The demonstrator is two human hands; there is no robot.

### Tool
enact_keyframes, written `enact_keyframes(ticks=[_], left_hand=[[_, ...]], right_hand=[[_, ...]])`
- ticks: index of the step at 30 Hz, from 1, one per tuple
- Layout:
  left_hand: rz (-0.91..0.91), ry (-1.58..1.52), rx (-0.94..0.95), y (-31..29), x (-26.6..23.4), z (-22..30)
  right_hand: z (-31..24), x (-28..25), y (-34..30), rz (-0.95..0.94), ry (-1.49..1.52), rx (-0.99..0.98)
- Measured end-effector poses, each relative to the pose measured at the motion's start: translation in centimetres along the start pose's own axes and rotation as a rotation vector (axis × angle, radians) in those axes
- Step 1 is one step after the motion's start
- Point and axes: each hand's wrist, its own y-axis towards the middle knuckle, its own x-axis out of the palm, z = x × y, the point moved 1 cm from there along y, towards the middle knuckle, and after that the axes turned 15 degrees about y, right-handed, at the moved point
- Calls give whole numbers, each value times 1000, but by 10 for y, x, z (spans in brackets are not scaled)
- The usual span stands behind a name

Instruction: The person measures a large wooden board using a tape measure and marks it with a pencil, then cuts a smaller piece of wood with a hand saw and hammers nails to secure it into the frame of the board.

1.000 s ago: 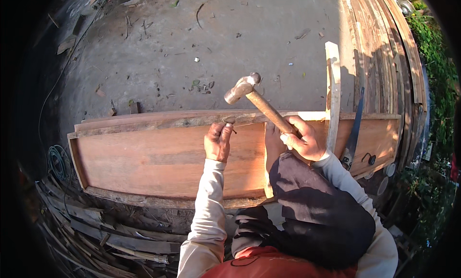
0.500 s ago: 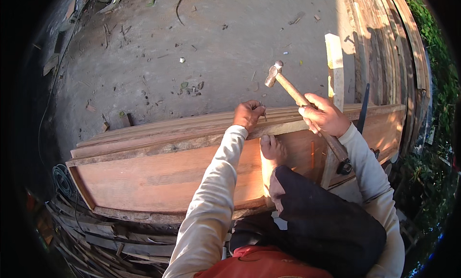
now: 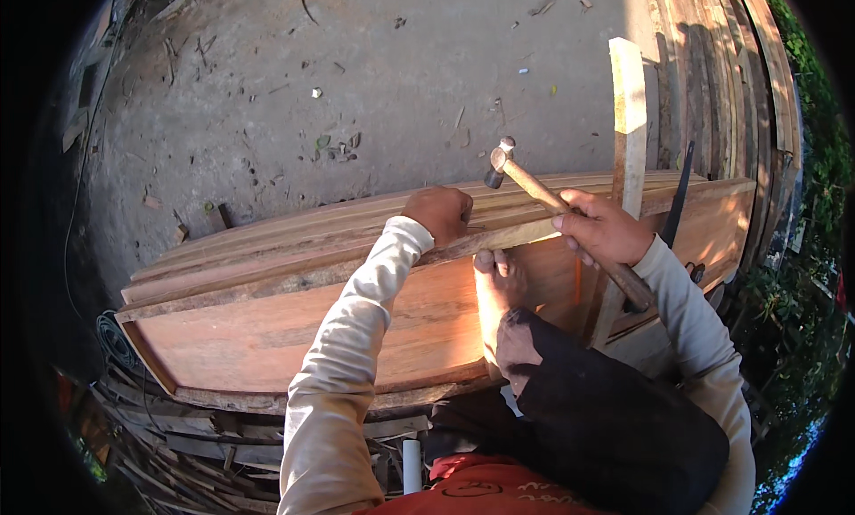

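My right hand (image 3: 607,228) is closed around the wooden handle of a ball-peen hammer (image 3: 533,187). The metal head points away from me, above the far edge of a long wooden frame with a panel (image 3: 294,332). To the left, my left hand (image 3: 443,212) is a fist at the frame's upper rail (image 3: 356,266). A thin nail showed in its fingers a moment ago; now the fingers mostly hide it. My bare foot (image 3: 500,288) presses on the frame between both arms.
A pale timber (image 3: 630,114) crosses the frame near my right hand. Beside it stands a dark saw blade (image 3: 681,194). Long boards (image 3: 704,88) lie at the far right. Scrap wood (image 3: 214,448) is heaped at the lower left. Debris dots the concrete floor (image 3: 383,88).
My left hand has shifted left along the rail and turned, its fingers curled downward. The hammer head has dropped slightly lower and rotated. The view has shifted a little.
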Motion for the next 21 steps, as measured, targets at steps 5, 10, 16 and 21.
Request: enact_keyframes(ticks=[5,10,16,21], left_hand=[[88,134,32,13,27,-10],[86,-778,-114,15,47,-16],[137,-1091,-163,15,43,-21],[220,-1183,-182,21,54,-22]], right_hand=[[-6,-1,8,34,132,-35],[-23,5,12,70,236,-71],[-37,13,22,23,110,6],[-40,17,32,16,-2,34]])
